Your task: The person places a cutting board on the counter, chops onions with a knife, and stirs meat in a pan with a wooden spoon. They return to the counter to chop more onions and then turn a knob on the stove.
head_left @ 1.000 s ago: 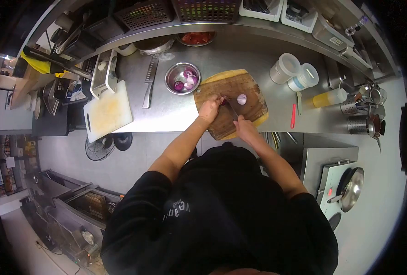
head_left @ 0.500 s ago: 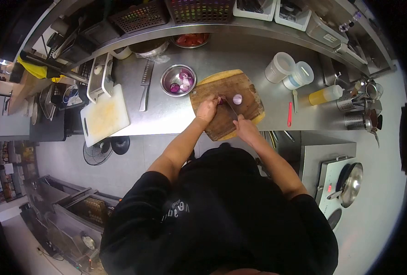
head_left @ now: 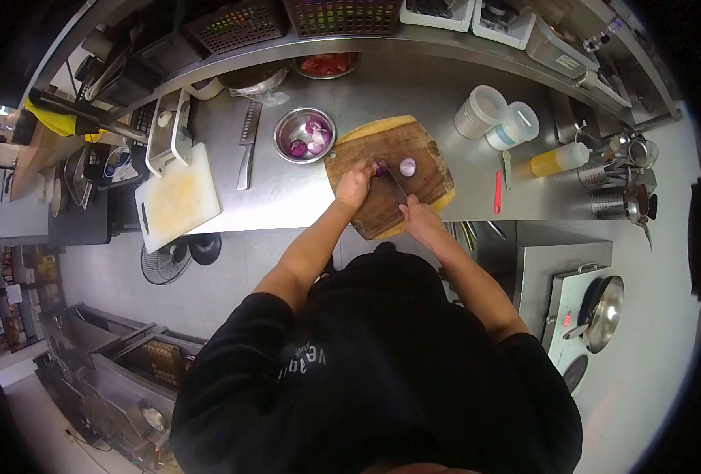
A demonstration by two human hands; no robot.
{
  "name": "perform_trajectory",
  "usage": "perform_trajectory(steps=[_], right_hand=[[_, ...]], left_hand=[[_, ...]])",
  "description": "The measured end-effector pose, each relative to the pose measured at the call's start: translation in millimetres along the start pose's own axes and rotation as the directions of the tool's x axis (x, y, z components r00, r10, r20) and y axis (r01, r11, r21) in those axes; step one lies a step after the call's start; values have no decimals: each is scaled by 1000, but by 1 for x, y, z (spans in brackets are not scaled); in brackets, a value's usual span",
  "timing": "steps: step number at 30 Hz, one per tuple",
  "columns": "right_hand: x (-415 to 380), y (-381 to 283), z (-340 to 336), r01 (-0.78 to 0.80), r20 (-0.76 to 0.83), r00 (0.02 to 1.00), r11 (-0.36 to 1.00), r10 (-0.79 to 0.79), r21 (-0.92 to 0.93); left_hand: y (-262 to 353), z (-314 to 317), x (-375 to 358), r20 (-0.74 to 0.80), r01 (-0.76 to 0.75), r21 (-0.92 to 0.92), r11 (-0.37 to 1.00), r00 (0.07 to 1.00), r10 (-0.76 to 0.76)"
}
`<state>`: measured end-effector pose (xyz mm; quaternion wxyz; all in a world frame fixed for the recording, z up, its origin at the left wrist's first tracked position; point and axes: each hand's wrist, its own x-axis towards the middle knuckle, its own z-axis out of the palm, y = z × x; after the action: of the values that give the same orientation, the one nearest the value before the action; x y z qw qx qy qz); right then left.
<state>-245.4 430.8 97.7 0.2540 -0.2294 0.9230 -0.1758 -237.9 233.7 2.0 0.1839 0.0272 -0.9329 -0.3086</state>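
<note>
On the wooden cutting board (head_left: 378, 213), my left hand (head_left: 354, 184) is closed around a piece of red onion (head_left: 379, 167), mostly covered by my fingers. My right hand (head_left: 423, 222) grips the handle of a knife (head_left: 398, 185), whose thin blade reaches up and left to the onion at my left fingertips. A pale purple onion half (head_left: 407, 167) lies by itself on the board, right of the blade. Left of the board stands a metal bowl (head_left: 281, 141) holding several peeled red onion pieces (head_left: 317, 135).
Left lie a second knife (head_left: 248, 146) and a white cutting board (head_left: 178, 197). To the right are white-lidded tubs (head_left: 480, 112), a red-handled tool (head_left: 498, 193), a yellow squeeze bottle (head_left: 560, 160) and utensil holders (head_left: 609, 203). A shelf (head_left: 366, 45) with baskets overhangs the back; a pan (head_left: 605, 314) sits lower right.
The whole view has shifted slightly. The knife stays at the onion, with its blade at a slightly different angle; both hands keep almost the same place and hold.
</note>
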Motion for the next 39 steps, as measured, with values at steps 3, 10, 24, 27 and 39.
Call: perform_trajectory(steps=[3, 10, 24, 27, 39], right_hand=[[-2, 1, -1, 1, 1, 1000, 1000, -1, -2], [-2, 2, 2, 43, -21, 999, 999, -43, -3], [5, 2, 5, 6, -19, 1000, 1000, -6, 14], [3, 4, 7, 18, -20, 1000, 1000, -18, -16], [30, 12, 39, 20, 8, 1000, 1000, -20, -5]], left_hand=[[2, -3, 0, 53, 20, 61, 998, 998, -23], [7, -8, 1, -44, -60, 19, 998, 997, 61], [2, -5, -4, 46, -10, 69, 998, 999, 7], [-1, 3, -8, 100, 41, 100, 994, 994, -51], [-3, -11, -8, 60, -44, 81, 996, 997, 39]])
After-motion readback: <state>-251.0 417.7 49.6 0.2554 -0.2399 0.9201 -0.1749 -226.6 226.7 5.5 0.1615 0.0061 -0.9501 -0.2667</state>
